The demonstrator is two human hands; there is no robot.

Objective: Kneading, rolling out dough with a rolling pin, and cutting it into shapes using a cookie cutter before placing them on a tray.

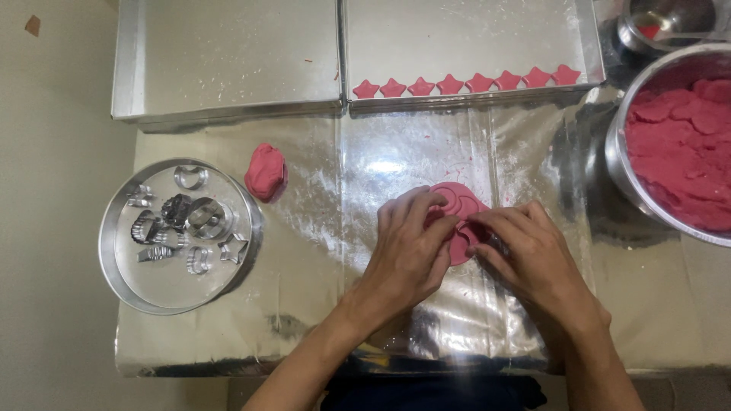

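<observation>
A flattened disc of pink dough (pixel 459 204) lies on the foil-covered table, with curved cut marks on its top. My left hand (pixel 409 247) rests on the disc's left side, fingers pressing down. Fingertips of my right hand (pixel 529 255) meet the left hand over the disc's lower right part; a cutter under them cannot be made out. A row of several pink star-shaped pieces (pixel 466 82) sits along the near edge of the right metal tray (pixel 457 30).
A lump of pink dough (pixel 266 172) lies left of the disc. A round metal pan (pixel 122 266) holds several metal cutters (pixel 183 224). A second metal tray (pixel 228 53) stands at the back left. A large steel bowl (pixel 618 164) of pink dough sits at right.
</observation>
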